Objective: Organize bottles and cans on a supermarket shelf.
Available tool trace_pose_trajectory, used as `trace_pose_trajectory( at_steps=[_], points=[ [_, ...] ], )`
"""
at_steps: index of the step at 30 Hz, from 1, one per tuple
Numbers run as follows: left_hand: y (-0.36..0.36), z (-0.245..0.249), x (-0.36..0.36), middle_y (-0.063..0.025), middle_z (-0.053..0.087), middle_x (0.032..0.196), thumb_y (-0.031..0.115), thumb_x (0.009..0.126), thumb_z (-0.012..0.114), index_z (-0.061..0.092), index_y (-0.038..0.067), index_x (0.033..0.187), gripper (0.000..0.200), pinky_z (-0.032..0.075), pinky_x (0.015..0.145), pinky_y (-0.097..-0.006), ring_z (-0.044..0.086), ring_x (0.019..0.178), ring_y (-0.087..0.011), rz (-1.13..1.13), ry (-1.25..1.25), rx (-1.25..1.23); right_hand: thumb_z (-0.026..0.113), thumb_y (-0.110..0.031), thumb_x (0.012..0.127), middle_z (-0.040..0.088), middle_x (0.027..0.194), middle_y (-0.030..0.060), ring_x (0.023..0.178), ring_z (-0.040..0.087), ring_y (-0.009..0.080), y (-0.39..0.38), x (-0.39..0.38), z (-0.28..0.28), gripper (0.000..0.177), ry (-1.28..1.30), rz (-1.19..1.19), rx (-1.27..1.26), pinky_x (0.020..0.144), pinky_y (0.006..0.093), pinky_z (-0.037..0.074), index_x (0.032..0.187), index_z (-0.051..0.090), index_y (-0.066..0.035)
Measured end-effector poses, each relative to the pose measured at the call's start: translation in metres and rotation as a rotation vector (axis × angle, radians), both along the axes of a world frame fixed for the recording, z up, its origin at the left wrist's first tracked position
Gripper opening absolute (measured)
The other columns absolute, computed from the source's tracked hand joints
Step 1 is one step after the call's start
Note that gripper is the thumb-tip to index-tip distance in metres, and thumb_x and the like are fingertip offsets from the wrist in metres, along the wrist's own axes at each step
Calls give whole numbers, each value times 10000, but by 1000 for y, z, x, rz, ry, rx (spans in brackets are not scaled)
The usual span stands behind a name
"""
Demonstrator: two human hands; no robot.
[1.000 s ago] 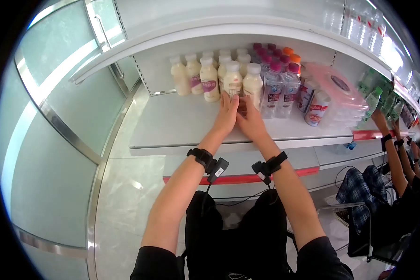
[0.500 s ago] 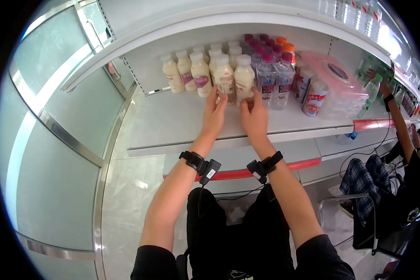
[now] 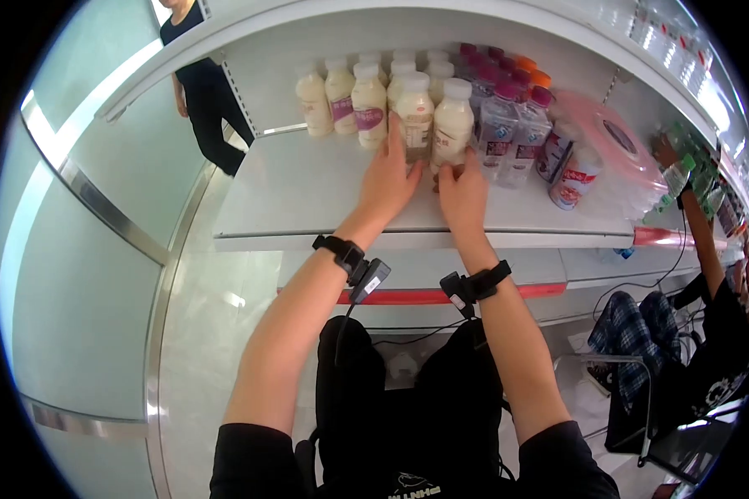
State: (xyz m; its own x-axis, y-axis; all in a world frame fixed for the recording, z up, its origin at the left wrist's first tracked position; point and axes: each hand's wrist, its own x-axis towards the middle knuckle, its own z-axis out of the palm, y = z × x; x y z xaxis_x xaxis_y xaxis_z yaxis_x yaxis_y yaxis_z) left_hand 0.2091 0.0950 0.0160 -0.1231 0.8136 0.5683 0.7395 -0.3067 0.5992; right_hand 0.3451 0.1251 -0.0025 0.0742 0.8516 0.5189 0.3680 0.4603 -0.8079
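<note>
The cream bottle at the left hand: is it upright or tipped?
Upright: the bottle stands on the shelf, cap on top.

Glossy plastic milk bottles [image 3: 414, 116] w/ matt caps, smooth white shelf [image 3: 308, 200], shiny plastic bag [image 3: 616, 158].

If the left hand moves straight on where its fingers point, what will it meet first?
Probably the cream bottle in the front row; the left hand seems to touch its side with the fingertips, though depth is unclear.
</note>
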Motion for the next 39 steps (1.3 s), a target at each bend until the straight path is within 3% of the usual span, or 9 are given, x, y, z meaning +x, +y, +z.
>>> trace_pose_trajectory(
  at_steps=[3,5,8,18,20,27,30,36,39],
  points=[
    [16,-1,-13,-289,586,1256,168,848,721,352,5,1446,721,529,849,-456,611,1087,-457,84,63,47,620,-102,882,694,767,233,717,703,374,-4,2,8,422,7,28,-125,656,457,529,1244,498,77],
    [29,-1,-20,-224,691,1030,135,791,770,554,-17,1178,468,541,808,-441,669,973,-397,51,5,-19,636,-109,884,692,757,226,705,702,366,-7,2,8,399,-3,20,-112,650,447,527,1212,498,73],
    [30,0,-17,-183,717,916,143,765,787,594,-23,994,342,547,789,-435,691,894,-374,143,36,47,663,-126,890,687,732,209,680,697,354,-10,1,13,362,19,11,-106,640,430,523,1147,490,61],
    [29,-2,-8,-192,648,1199,145,774,776,516,-6,1269,580,506,921,-392,638,1108,-320,101,-74,0,738,-179,861,669,701,190,620,674,310,-16,2,17,426,46,25,-133,583,418,507,1105,466,39],
    [41,-9,-20,-172,649,1199,180,750,799,484,-6,1324,681,487,950,-386,633,1112,-291,-153,-350,-41,737,-184,861,669,703,195,625,676,325,-11,3,9,421,52,34,-108,581,426,507,1104,471,34],
    [45,-16,-25,-177,607,1205,160,724,809,485,21,1356,724,489,941,-378,628,1054,-280,-132,-374,-15,681,-105,869,682,803,227,746,681,404,-7,2,3,398,22,36,-46,677,466,524,1175,467,32],
    [41,-16,-22,-174,595,1199,144,731,810,488,24,1359,716,508,908,-368,628,1031,-281,-18,-127,133,632,-39,858,685,895,243,833,678,415,7,0,-7,493,-119,56,12,750,488,523,1296,422,45],
    [36,-10,-21,-179,635,1139,200,716,849,515,19,1305,700,521,883,-391,630,1039,-311,53,-202,9,626,-77,863,709,972,193,809,695,338,8,-3,-9,695,-137,87,15,750,404,545,1476,318,31],
    [34,-9,-17,-176,649,1116,200,729,845,522,18,1286,670,514,890,-411,632,1047,-312,123,-106,27,616,-95,852,676,991,233,858,674,366,-2,-2,-3,649,-159,79,-14,782,448,536,1429,353,39]
  ],
)
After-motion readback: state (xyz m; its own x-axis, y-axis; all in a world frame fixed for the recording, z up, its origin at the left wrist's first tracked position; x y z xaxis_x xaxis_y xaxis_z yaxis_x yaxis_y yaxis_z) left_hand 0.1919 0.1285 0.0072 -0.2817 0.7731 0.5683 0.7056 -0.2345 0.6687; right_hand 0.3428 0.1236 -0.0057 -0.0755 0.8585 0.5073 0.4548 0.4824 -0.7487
